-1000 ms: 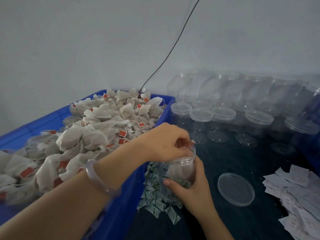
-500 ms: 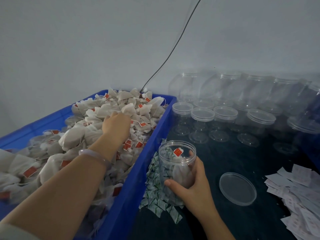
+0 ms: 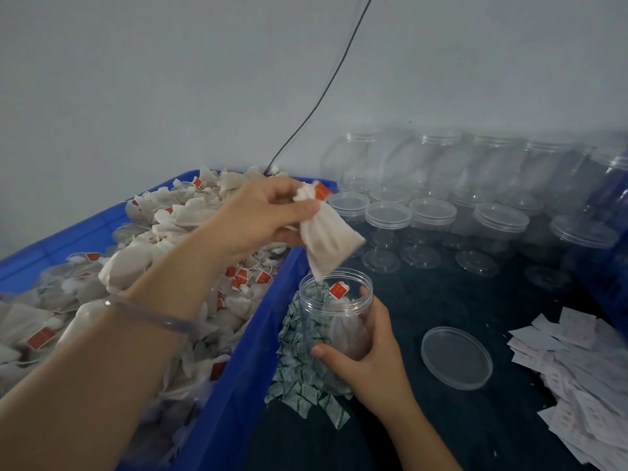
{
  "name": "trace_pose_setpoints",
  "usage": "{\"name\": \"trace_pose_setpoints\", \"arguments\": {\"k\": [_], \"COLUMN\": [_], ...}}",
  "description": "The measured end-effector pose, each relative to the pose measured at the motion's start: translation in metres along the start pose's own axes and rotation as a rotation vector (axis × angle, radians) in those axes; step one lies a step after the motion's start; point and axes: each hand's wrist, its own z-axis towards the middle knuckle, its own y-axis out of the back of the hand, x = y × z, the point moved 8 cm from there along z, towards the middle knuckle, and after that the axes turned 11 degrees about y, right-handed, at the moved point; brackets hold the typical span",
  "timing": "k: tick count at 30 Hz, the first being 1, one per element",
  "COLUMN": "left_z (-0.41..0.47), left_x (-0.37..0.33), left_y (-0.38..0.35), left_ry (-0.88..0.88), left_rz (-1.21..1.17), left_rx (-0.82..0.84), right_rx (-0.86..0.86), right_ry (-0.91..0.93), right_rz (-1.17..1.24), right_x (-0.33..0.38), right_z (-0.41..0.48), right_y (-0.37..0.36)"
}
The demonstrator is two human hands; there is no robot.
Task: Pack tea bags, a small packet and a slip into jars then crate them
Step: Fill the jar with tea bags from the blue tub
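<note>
Head cam: left hand [image 3: 261,215] pinches tea bag [image 3: 328,237] right above open jar [image 3: 334,321], right hand [image 3: 368,362] grips jar.

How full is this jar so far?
Barely started. Done: a tagged tea bag sits inside the jar, which the right hand holds. In hand: the left hand dangles another tea bag over its mouth. Left: a green-printed packet, a slip, the lid, then crating.

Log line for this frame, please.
step: filling jar | left hand: pinches tea bag above open jar | right hand: grips jar | lid: off, lying beside jar
</note>
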Motion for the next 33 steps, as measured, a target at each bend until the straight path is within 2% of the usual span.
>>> {"name": "trace_pose_setpoints", "arguments": {"k": [5, 8, 12, 15, 17, 19, 22, 24, 26, 33], "left_z": [-0.005, -0.003, -0.002, -0.002, 0.004, 0.015, 0.03, 0.031, 0.029, 0.025], "left_x": [0.019, 0.026, 0.03, 0.031, 0.027, 0.027, 0.048, 0.069, 0.081, 0.081], "left_y": [-0.046, -0.055, -0.058, -0.057, -0.045, -0.016, 0.046, 0.08, 0.098, 0.111], "left_ry": [-0.029, -0.118, -0.131, -0.102, -0.117, -0.108, 0.138, 0.34, 0.443, 0.552], "left_rz": [0.493, 0.843, 0.961, 0.921, 0.885, 0.96, 1.198, 1.317, 1.336, 1.457], "left_rx": [0.175, 0.167, 0.177, 0.19, 0.089, -0.124, -0.383, -0.431, -0.442, -0.567], "right_rx": [-0.014, -0.02, -0.012, -0.008, -0.01, -0.002, 0.009, 0.007, 0.004, 0.004], "right_ry": [0.003, 0.012, 0.006, 0.008, 0.012, 0.009, 0.011, 0.009, 0.0, 0.004], "right_rz": [-0.012, -0.011, 0.004, 0.004, 0.021, 0.033, 0.041, 0.038, 0.036, 0.027], "right_x": [-0.001, 0.0, -0.001, 0.0, -0.001, -0.001, -0.001, 0.0, -0.001, -0.003], "right_z": [0.001, 0.001, 0.001, 0.001, 0.001, 0.001, -0.001, -0.001, -0.001, -0.002], "right_y": [0.001, 0.002, 0.001, 0.0, 0.0, -0.001, -0.002, -0.002, -0.002, -0.001]}}
